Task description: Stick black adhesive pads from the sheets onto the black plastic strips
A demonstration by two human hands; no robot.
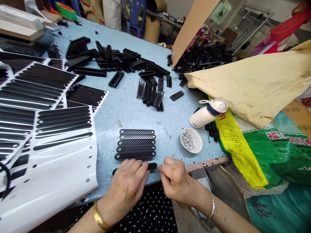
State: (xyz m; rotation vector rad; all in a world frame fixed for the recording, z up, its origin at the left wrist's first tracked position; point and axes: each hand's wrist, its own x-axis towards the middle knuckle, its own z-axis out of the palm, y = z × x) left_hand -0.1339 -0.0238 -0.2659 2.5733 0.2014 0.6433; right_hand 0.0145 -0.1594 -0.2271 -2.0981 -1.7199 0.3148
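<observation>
My left hand [131,178] lies over a long black rounded-end strip [152,166] at the table's front edge, fingers closed over its middle so most of it is hidden. Just off the strip's right end, my right hand [173,176] is closed in a pinch; what its fingertips hold, if anything, is too small to tell. Directly beyond my hands, several black textured bars [136,149] lie side by side in a neat stack of rows, with a small metal-looking dot at each end. To the right stands a white bowl [198,142] with small silvery pieces [188,140].
White sheets [65,168] with black adhesive-looking strips cover the left side. Loose black plastic parts [116,60] are heaped at the back. A cream bottle [201,116] lies tilted near the bowl. Brown paper [255,84] and a green-yellow sack [262,152] crowd the right.
</observation>
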